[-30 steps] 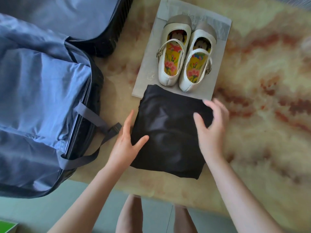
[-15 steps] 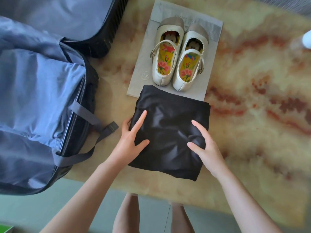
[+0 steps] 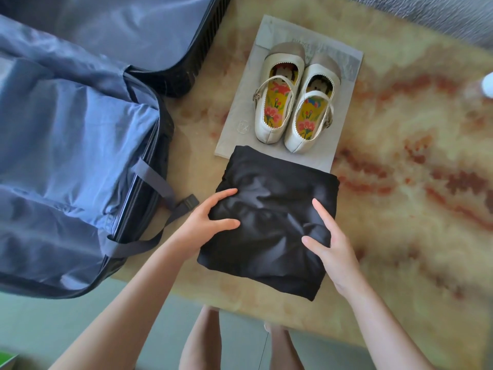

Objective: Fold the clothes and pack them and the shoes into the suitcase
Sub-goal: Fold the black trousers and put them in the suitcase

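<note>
- The folded black garment (image 3: 269, 231) lies on the marbled table (image 3: 400, 209), close to the near edge and towards the table's left side, a squarish bundle with a creased, slightly shiny top.
- The left hand (image 3: 202, 222) rests on the garment's left edge, fingers and thumb spread apart over the cloth. I cannot tell whether any finger reaches under the fold.
- The right hand (image 3: 333, 249) lies on the garment's right side, fingers straight and a little apart, thumb pointing inward across the fabric. It grips nothing.
- Just beyond the garment, the cream strap shoes (image 3: 306, 124) stand side by side, touching each other, with bright flowered insoles and their heels towards the person.
- The shoes sit on a flat grey sheet (image 3: 240, 124), and the garment's far edge overlaps the sheet's near edge.
- The suitcase (image 3: 66, 156) lies open over the table's left edge, its blue-grey lining loose and rumpled.
- A grey strap (image 3: 154, 180) trails out of the suitcase, and its buckle (image 3: 190, 200) rests on the table just left of the left hand.
</note>
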Demonstrator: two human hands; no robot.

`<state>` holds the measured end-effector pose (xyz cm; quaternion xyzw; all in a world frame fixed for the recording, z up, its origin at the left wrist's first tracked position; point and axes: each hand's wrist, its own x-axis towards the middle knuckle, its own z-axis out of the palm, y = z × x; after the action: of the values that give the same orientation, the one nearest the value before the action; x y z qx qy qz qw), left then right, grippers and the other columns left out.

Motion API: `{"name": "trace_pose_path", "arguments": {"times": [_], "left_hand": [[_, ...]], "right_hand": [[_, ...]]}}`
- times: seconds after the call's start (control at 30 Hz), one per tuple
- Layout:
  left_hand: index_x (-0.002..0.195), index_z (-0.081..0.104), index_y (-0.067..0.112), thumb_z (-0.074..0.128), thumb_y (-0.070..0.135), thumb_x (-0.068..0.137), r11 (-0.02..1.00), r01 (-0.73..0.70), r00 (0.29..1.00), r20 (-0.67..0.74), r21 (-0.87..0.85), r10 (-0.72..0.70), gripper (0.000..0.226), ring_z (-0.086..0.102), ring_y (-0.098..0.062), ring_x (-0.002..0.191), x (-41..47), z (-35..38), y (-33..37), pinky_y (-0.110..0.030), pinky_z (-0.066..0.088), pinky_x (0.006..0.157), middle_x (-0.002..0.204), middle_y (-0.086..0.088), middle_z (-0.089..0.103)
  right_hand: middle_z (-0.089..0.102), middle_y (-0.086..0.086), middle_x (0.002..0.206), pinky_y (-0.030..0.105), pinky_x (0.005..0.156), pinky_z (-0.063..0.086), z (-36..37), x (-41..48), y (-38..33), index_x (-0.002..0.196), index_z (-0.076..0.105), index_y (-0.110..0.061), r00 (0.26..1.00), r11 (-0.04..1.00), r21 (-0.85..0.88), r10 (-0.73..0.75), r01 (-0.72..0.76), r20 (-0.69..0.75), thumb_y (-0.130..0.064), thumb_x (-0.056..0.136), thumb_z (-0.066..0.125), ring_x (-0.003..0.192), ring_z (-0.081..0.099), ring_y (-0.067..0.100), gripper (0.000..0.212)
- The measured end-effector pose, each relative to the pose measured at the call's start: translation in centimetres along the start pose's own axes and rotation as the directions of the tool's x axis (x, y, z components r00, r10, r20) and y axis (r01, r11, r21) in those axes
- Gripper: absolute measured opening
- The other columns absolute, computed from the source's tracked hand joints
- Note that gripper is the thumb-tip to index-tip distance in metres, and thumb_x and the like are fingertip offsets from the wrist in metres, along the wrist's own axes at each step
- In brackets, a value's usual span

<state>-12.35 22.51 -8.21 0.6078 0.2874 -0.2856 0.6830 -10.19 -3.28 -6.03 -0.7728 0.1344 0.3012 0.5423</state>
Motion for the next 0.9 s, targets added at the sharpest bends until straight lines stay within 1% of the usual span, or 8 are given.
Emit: {"name": "trace_pose_path", "arguments": {"times": [0.07, 0.27, 0.47, 0.57, 0.73, 0.8, 0.83, 0.9], "left_hand": [[0.121, 0.056, 0.053, 0.072, 0.008, 0.081, 1.0, -0.019, 1.0, -0.018, -0.015, 0.018, 0.062, 0.06, -0.012, 0.111, -0.8, -0.2, 0.4, -0.035, 0.053, 0.093, 0.126, 0.014, 0.057], [0.118, 0.058, 0.053, 0.071, 0.002, 0.079, 0.981, -0.178, 0.972, -0.14, 0.075, 0.187, 0.065, 0.061, 0.005, 0.101, -6.1, -2.6, 5.0, -0.016, 0.053, 0.081, 0.119, 0.026, 0.059], [0.114, 0.062, 0.052, 0.077, 0.004, 0.064, 0.912, -0.368, 0.86, -0.306, 0.184, 0.409, 0.071, 0.062, -0.001, 0.105, -13.6, -11.5, 13.3, -0.025, 0.053, 0.086, 0.115, 0.022, 0.065], [0.113, 0.064, 0.049, 0.067, -0.007, 0.073, 0.901, -0.401, 0.797, -0.422, 0.164, 0.431, 0.069, 0.065, -0.005, 0.1, -14.8, -17.3, 14.9, -0.025, 0.056, 0.083, 0.109, 0.018, 0.069], [0.115, 0.055, 0.06, 0.067, 0.011, 0.074, 0.888, -0.188, 0.776, -0.491, 0.42, 0.397, 0.065, 0.055, -0.015, 0.114, -11.0, -26.2, 11.8, -0.038, 0.041, 0.103, 0.123, 0.005, 0.06], [0.122, 0.039, 0.07, 0.064, 0.032, 0.072, 0.753, 0.022, 0.801, -0.461, 0.658, 0.38, 0.068, 0.039, -0.031, 0.126, -8.3, -28.0, 9.1, -0.045, 0.027, 0.112, 0.138, -0.01, 0.044], [0.129, 0.03, 0.068, 0.066, 0.038, 0.077, 0.669, 0.102, 0.816, -0.447, 0.737, 0.367, 0.07, 0.029, -0.036, 0.132, -7.2, -28.3, 7.8, -0.047, 0.021, 0.114, 0.145, -0.014, 0.032], [0.142, 0.019, 0.055, 0.063, 0.042, 0.088, 0.559, 0.167, 0.8, -0.443, 0.812, 0.405, 0.071, 0.008, -0.03, 0.143, -5.7, -28.1, 6.5, -0.048, 0.012, 0.115, 0.157, -0.01, 0.008]], "right_hand": [[0.039, -0.04, 0.134, -0.001, 0.096, 0.03, 0.3, -0.5, -1.1, 0.139, 0.041, -0.045, 1.0, 1.0, -0.016, -0.022, 0.022, 0.002, 0.007, 0.087, 0.059, 0.12, 0.033, -0.027, 0.076], [0.044, -0.031, 0.139, 0.027, 0.115, 0.028, 2.8, -3.0, -7.0, 0.138, 0.042, -0.046, 0.992, 0.991, -0.052, -0.121, 0.123, 0.047, 0.006, 0.088, 0.059, 0.131, 0.036, -0.01, 0.074], [0.042, -0.032, 0.14, 0.012, 0.11, 0.025, 10.3, -5.1, -15.9, 0.14, 0.042, -0.036, 0.916, 0.916, 0.05, -0.401, 0.399, 0.028, 0.009, 0.086, 0.061, 0.133, 0.033, -0.011, 0.072], [0.038, -0.033, 0.143, 0.005, 0.106, 0.023, 16.4, -4.7, -19.3, 0.143, 0.036, -0.031, 0.868, 0.868, 0.069, -0.495, 0.492, 0.04, 0.007, 0.088, 0.06, 0.134, 0.029, -0.013, 0.071], [0.015, -0.011, 0.159, 0.007, 0.11, 0.016, 25.8, -1.0, -19.4, 0.15, 0.021, -0.037, 0.903, 0.897, -0.136, -0.398, 0.42, 0.165, -0.004, 0.094, 0.054, 0.136, 0.011, -0.018, 0.073], [-0.009, 0.0, 0.16, 0.014, 0.108, 0.025, 27.9, -0.1, -18.0, 0.151, 0.019, -0.031, 0.952, 0.889, -0.355, -0.226, 0.288, 0.207, -0.011, 0.094, 0.057, 0.144, 0.014, 0.004, 0.071], [-0.011, 0.004, 0.159, 0.023, 0.111, 0.03, 28.6, -0.1, -17.4, 0.15, 0.023, -0.025, 0.957, 0.827, -0.484, -0.232, 0.287, 0.172, -0.016, 0.091, 0.063, 0.145, 0.019, 0.016, 0.072], [0.011, 0.013, 0.159, 0.037, 0.112, 0.034, 29.4, -0.3, -16.6, 0.145, 0.039, -0.018, 0.885, 0.585, -0.707, -0.448, 0.398, 0.128, -0.026, 0.074, 0.081, 0.141, 0.028, 0.03, 0.083]]}}
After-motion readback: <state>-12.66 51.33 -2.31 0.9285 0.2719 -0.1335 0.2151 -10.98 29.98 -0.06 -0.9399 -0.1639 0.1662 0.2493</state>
